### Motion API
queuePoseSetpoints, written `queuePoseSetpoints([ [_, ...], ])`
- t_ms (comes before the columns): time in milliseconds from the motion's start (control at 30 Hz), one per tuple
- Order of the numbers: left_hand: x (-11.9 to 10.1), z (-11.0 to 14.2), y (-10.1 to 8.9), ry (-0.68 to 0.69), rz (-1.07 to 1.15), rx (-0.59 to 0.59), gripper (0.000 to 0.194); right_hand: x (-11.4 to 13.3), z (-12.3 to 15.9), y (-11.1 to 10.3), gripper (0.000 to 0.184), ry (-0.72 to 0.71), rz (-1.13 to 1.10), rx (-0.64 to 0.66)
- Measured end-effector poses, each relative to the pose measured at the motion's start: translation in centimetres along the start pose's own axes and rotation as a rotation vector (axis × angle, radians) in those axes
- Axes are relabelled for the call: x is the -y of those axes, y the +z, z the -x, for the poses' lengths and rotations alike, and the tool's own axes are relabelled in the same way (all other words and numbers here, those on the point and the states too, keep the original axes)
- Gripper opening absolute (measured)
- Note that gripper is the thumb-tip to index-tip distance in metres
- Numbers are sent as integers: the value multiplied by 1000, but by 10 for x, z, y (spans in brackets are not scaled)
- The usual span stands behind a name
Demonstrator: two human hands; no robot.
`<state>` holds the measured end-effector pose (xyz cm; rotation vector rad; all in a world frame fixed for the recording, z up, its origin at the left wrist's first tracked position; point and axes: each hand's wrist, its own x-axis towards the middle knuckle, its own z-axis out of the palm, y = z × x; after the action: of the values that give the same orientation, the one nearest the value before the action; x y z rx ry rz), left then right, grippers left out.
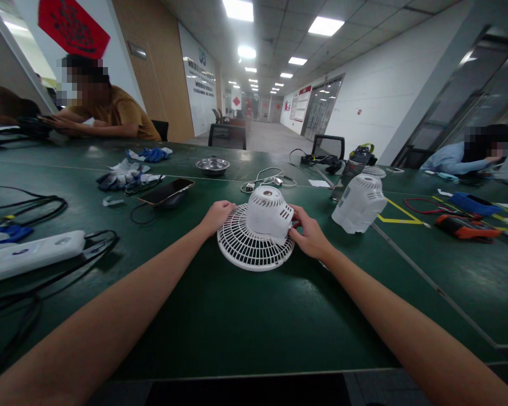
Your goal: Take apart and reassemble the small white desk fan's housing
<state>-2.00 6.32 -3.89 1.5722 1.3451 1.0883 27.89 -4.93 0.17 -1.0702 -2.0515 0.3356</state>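
A round white fan grille (254, 252) lies flat on the green table in front of me. On its middle stands a white fan motor housing (266, 217), slotted on its dome and right side. My left hand (218, 217) is closed on the grille's upper left rim. My right hand (308, 232) grips the housing's right side, thumb and fingers at its lower edge near the grille's rim. The undersides of both parts are hidden. Just behind them lies a white cable (275, 179) with a plug.
A second white housing (359, 204) stands to the right. On the left are a phone (167, 192), gloves (125, 173) and a power strip (34, 256). A metal bowl (212, 165) sits further back. An orange multimeter (465, 226) lies far right. People sit at both sides.
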Motion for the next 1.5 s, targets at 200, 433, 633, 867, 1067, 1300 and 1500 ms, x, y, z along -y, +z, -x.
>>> queuePoseSetpoints([
  [200, 0, -1, 0, 21, -14, -7, 29, -3, 0, 3, 48, 18, 30, -48],
  [433, -2, 1, 1, 38, -33, -24, 29, -5, -1, 4, 34, 58, 36, -106],
  [633, -3, 2, 0, 36, -36, -19, 29, -3, -1, 5, 24, 145, 21, -213],
  [867, 2, -1, 0, 35, -39, -8, 30, -6, -1, 5, 12, 210, 43, -251],
  [1067, -1, 1, 0, 42, -38, -10, 30, -6, -1, 3, 13, 188, 112, -241],
  [1300, -3, 3, 0, 10, -30, -8, 31, -8, -2, 2, 15, 114, 106, -236],
  [1500, -1, 2, 1, 42, -37, -10, 33, -7, 0, 1, 13, 116, 73, -194],
])
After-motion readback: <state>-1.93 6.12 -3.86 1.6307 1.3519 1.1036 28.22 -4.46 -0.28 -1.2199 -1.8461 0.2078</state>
